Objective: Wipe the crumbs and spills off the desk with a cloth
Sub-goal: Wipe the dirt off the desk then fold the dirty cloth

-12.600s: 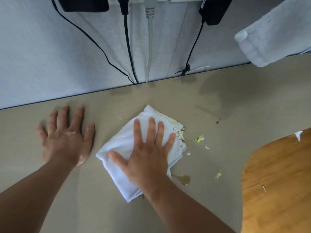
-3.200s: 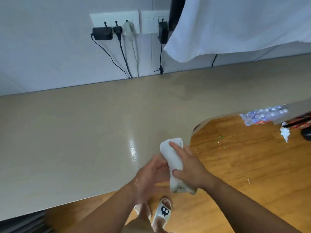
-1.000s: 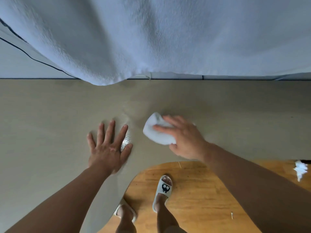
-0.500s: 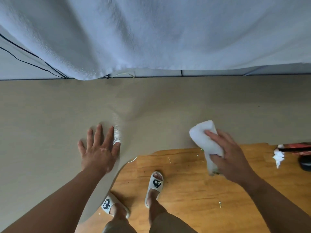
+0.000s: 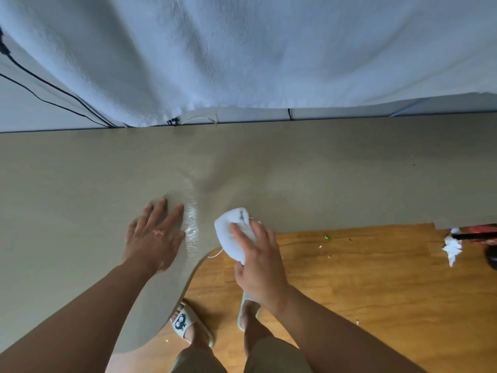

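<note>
The beige desk (image 5: 336,179) runs across the view, its front edge curving inward near the middle. My left hand (image 5: 154,235) lies flat on the desk with the fingers spread. My right hand (image 5: 258,262) grips a bunched white cloth (image 5: 231,232) at the desk's front edge, just right of the left hand. A wet shiny streak (image 5: 191,219) shows on the surface between the two hands. Small crumbs (image 5: 326,238) lie on the wooden floor below the edge.
A large white towel (image 5: 255,55) hangs over the back of the desk, with black cables (image 5: 53,95) at the left. A crumpled tissue (image 5: 453,249) and a red and black object (image 5: 481,234) lie on the floor at right. My slippered feet (image 5: 188,324) stand below.
My right hand has brought the cloth back left from the floor side onto the desk's front edge, close to the left hand. The left hand stays flat on the desk.
</note>
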